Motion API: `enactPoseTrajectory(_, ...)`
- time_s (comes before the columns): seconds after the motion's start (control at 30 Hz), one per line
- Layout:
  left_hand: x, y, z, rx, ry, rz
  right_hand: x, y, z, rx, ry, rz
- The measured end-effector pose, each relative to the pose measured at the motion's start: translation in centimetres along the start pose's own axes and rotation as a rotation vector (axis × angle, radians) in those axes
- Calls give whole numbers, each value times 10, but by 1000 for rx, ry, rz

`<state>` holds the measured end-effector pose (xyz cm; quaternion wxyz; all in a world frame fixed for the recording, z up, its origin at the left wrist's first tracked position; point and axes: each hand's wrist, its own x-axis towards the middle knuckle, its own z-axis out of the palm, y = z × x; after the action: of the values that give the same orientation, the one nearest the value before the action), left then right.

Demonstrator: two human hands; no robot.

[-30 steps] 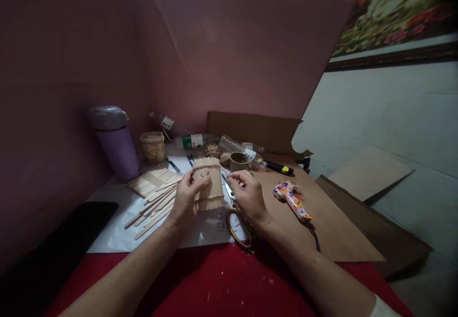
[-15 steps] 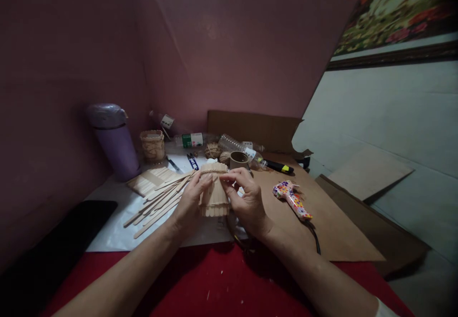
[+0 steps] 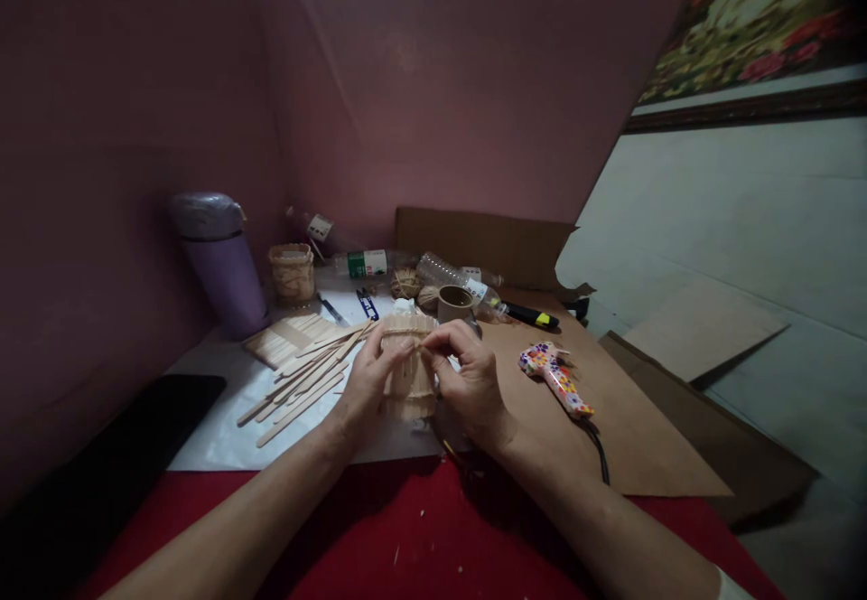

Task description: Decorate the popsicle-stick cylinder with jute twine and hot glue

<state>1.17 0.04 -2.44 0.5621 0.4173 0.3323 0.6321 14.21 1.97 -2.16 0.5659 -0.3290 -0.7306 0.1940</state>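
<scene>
A small holder made of pale wooden sticks (image 3: pixel 410 379), with twine bands near its top and bottom, is held up over the front of the white sheet. My left hand (image 3: pixel 369 379) grips it from the left, the thumb across its upper front. At its upper right, the fingers of my right hand (image 3: pixel 467 379) are pinched together at the upper twine band; what lies between the fingertips is too small to make out. Loose wooden sticks (image 3: pixel 304 392) fan out left of my left hand.
A purple bottle (image 3: pixel 227 275) and a finished-looking stick cup (image 3: pixel 292 275) stand at the left back. Behind my hands are a mug (image 3: pixel 456 304), plastic bottles (image 3: pixel 369 263) and a twine ball (image 3: pixel 405 284). A flowered glue gun (image 3: pixel 559 379) lies on cardboard (image 3: pixel 637 437) at the right.
The stick holder has tilted and sits slightly lower. My right fingertips have shifted a little along its upper band. The view has moved slightly.
</scene>
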Motion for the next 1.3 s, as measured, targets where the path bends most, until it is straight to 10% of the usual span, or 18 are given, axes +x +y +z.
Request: enactPoseTrajectory(1.3,3,7,-4,-113,13,-79,-4,-1,3,-11,40,-82)
